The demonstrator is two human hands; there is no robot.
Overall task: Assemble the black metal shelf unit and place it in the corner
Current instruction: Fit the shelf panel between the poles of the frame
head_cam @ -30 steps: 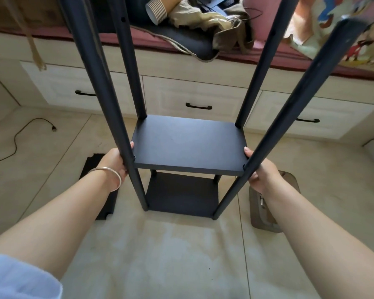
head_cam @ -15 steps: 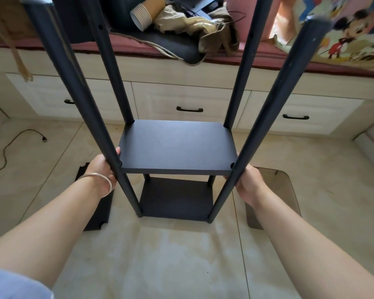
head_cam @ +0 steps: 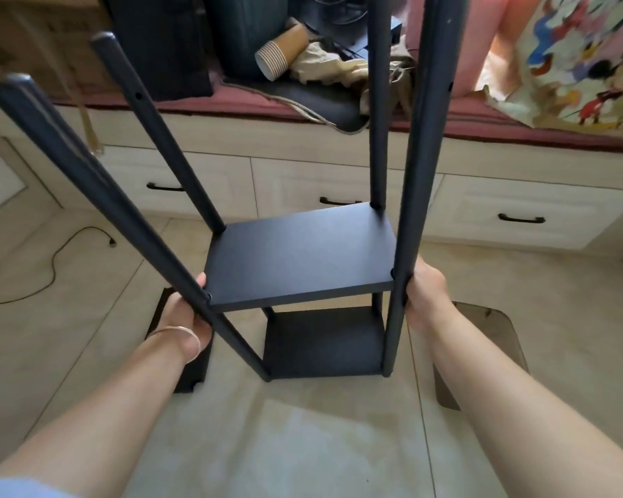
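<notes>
The black metal shelf unit (head_cam: 295, 257) stands on the tiled floor in front of me, with two shelf boards fitted between four tall black posts. It leans to the left. My left hand (head_cam: 184, 314) grips the near left post just below the upper board. My right hand (head_cam: 423, 292) holds the near right post at the same height. The lower board (head_cam: 324, 341) sits near the floor. The tops of the two right posts run out of view.
A loose black shelf board (head_cam: 191, 368) lies on the floor by my left wrist. A brown flat panel (head_cam: 490, 339) lies right of the unit. Behind are cream drawers (head_cam: 511, 210) under a red-cushioned bench with cups, cloth and a cartoon-print bag. A black cable (head_cam: 54, 260) lies far left.
The shelf unit has tilted and shifted to the right, its post tops swinging left. Both hands keep their grip on the near posts.
</notes>
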